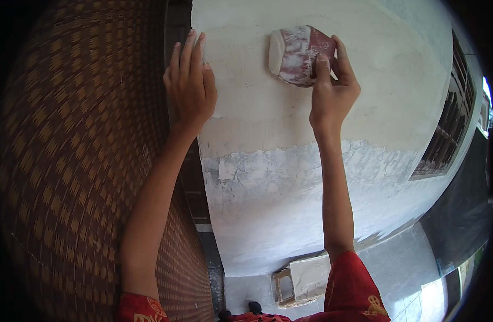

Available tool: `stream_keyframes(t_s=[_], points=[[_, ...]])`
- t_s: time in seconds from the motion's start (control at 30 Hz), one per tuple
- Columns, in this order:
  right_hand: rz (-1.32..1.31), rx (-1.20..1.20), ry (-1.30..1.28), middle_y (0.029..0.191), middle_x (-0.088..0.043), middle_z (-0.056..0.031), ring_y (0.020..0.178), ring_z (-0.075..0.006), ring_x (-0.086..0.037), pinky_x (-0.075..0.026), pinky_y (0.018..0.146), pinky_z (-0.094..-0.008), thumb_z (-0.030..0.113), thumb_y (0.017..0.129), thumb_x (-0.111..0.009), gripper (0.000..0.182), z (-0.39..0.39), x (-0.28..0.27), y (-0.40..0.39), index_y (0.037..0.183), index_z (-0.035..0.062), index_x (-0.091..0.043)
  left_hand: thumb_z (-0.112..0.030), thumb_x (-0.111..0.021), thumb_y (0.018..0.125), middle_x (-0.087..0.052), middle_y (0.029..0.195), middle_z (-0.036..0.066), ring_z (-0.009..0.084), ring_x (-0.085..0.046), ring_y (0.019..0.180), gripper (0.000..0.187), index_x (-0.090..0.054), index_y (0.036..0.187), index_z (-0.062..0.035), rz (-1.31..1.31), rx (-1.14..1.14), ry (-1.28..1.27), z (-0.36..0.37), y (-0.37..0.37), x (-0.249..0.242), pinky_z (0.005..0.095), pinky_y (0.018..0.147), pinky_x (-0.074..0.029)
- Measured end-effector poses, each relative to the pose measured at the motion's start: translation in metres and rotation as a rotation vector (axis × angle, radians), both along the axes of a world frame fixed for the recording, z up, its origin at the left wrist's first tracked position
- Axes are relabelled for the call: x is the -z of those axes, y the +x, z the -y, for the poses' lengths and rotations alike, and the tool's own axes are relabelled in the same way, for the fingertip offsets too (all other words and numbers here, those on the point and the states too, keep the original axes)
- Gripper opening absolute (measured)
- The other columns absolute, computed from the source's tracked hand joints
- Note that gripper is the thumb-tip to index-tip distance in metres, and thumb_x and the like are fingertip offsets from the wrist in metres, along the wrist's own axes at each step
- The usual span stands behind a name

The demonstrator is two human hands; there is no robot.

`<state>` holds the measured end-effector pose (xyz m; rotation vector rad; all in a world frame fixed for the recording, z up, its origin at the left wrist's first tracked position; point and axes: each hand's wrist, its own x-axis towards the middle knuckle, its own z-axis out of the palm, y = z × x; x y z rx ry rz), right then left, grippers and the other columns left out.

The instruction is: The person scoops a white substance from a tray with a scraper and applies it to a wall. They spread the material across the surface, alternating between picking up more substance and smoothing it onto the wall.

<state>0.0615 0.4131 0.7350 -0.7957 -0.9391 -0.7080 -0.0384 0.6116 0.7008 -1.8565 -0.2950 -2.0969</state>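
Note:
My right hand grips a flat, dark red putty spreader against the upper wall, thumb on its near face. White putty is smeared over the spreader, and a thick cream-coloured band lies along its left end. Pale lettering shows on the red part near my fingers. My left hand holds nothing; its fingers stretch upward at the wall's left corner edge, with the fingertips by the plaster. The wall is cream-coloured above and patchy white-grey below.
A woven brown panel stands close on the left, with a dark door-like strip beside the corner. At the right is a barred window. Below, a cream-coated board lies on a frame on the tiled floor.

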Motion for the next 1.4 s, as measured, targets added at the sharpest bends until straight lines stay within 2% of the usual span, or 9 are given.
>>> stream_keyframes(t_s=[0.17,0.27,0.37,0.47,0.57,0.8,1.0,1.23,1.4], points=[[0.127,0.137,-0.270,0.093,-0.072,-0.0128,0.076,-0.0123,-0.064,-0.053,0.072,-0.0266,0.001,0.092,-0.058,0.037,-0.026,0.011,-0.009,0.129,0.0016,-0.063,-0.017,-0.041,0.096,-0.040,0.154,0.009,0.0361,-0.038,0.140,0.052,-0.042,0.148,-0.0126,-0.010,0.020,0.021,-0.001,-0.001,-0.001,0.0527,0.110,-0.030],[-0.058,0.051,0.016,0.103,-0.070,-0.0150,0.080,-0.0124,-0.066,-0.055,0.073,-0.0282,0.000,0.094,-0.054,0.040,-0.004,0.001,0.021,0.134,-0.0036,-0.056,-0.016,-0.040,0.096,-0.040,0.154,0.009,0.0354,-0.039,0.140,0.052,-0.043,0.148,-0.0121,0.011,-0.001,0.026,0.000,0.000,0.000,0.0514,0.109,-0.030],[-0.060,-0.072,0.118,0.098,-0.068,-0.0111,0.080,-0.0101,-0.064,-0.054,0.070,-0.0261,0.001,0.095,-0.055,0.042,0.014,-0.002,0.022,0.137,-0.0015,-0.054,-0.016,-0.039,0.095,-0.040,0.154,0.010,0.0346,-0.039,0.140,0.053,-0.044,0.147,-0.0115,0.023,-0.001,0.026,-0.001,0.000,0.000,0.0503,0.109,-0.030],[0.086,-0.002,-0.077,0.086,-0.067,-0.0075,0.072,-0.0097,-0.061,-0.051,0.065,-0.0249,0.003,0.094,-0.060,0.041,-0.014,0.004,0.002,0.135,0.0043,-0.059,-0.015,-0.038,0.095,-0.040,0.154,0.009,0.0343,-0.039,0.140,0.053,-0.044,0.147,-0.0110,0.004,0.017,0.017,0.001,-0.003,-0.001,0.0503,0.110,-0.029],[0.127,0.092,-0.219,0.085,-0.070,-0.0123,0.074,-0.0118,-0.063,-0.052,0.070,-0.0262,0.004,0.092,-0.061,0.040,-0.035,0.010,-0.006,0.132,0.0041,-0.061,-0.015,-0.038,0.095,-0.041,0.154,0.009,0.0339,-0.039,0.140,0.053,-0.044,0.147,-0.0104,-0.007,0.016,0.014,0.003,-0.001,-0.001,0.0499,0.110,-0.029],[-0.111,-0.039,0.198,0.093,-0.069,-0.0100,0.081,-0.0107,-0.064,-0.054,0.073,-0.0242,-0.001,0.096,-0.053,0.041,0.009,-0.005,0.019,0.136,-0.0015,-0.055,-0.014,-0.039,0.094,-0.040,0.154,0.010,0.0349,-0.040,0.139,0.052,-0.045,0.146,-0.0100,0.013,-0.011,0.017,0.003,-0.001,0.000,0.0487,0.110,-0.029],[0.243,0.087,-0.242,0.089,-0.070,-0.0111,0.070,-0.0108,-0.064,-0.051,0.064,-0.0257,0.002,0.092,-0.060,0.040,-0.029,0.003,-0.006,0.132,0.0067,-0.061,-0.016,-0.041,0.096,-0.040,0.154,0.009,0.0365,-0.038,0.140,0.053,-0.042,0.148,-0.0124,-0.014,0.029,0.007,0.002,-0.004,-0.003,0.0527,0.109,-0.031],[-0.087,-0.017,0.196,0.100,-0.070,-0.0128,0.079,-0.0114,-0.065,-0.054,0.069,-0.0254,0.001,0.095,-0.054,0.041,0.014,-0.012,0.027,0.136,-0.0034,-0.054,-0.014,-0.039,0.094,-0.040,0.154,0.010,0.0352,-0.040,0.139,0.054,-0.044,0.147,-0.0098,0.009,-0.012,0.008,0.001,-0.002,0.001,0.0498,0.110,-0.031],[0.153,0.037,-0.181,0.094,-0.071,-0.0135,0.071,-0.0132,-0.063,-0.052,0.070,-0.0267,0.002,0.093,-0.059,0.041,-0.026,-0.002,-0.008,0.134,0.0035,-0.058,-0.014,-0.040,0.096,-0.040,0.154,0.008,0.0365,-0.039,0.139,0.052,-0.042,0.148,-0.0122,-0.008,0.034,0.011,0.002,-0.002,-0.001,0.0526,0.109,-0.031]])
